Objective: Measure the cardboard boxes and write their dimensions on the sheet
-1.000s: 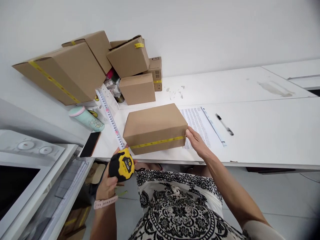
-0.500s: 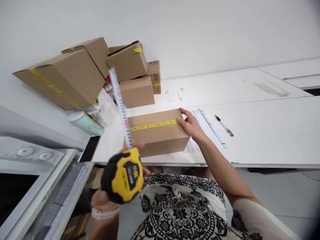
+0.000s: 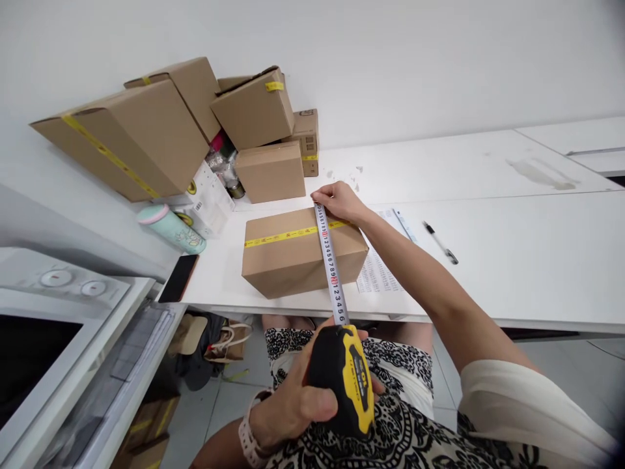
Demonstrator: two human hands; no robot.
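A yellow and black tape measure (image 3: 344, 381) is gripped in my left hand (image 3: 303, 397), held in front of the table edge near my lap. Its metal blade (image 3: 329, 260) is pulled out and runs away from me across the short width of a cardboard box (image 3: 283, 251) sealed with yellow tape. At the box's far edge, my right hand (image 3: 339, 198) pinches the end of the blade between thumb and fingers. Printed paper sheets (image 3: 381, 270) lie partly under the box's right end and my right forearm.
Several cardboard boxes (image 3: 146, 140) are stacked at the back left against the wall. Beside them lie a mint tumbler (image 3: 173, 228), a white carton (image 3: 208, 202) and a phone (image 3: 179, 279). A black pen (image 3: 440, 242) rests on the white table (image 3: 512, 260) to the right.
My left hand has brought the tape measure rightward, and the blade now lies across the box. My right hand has moved from the box's right end to the blade's tip at the far edge.
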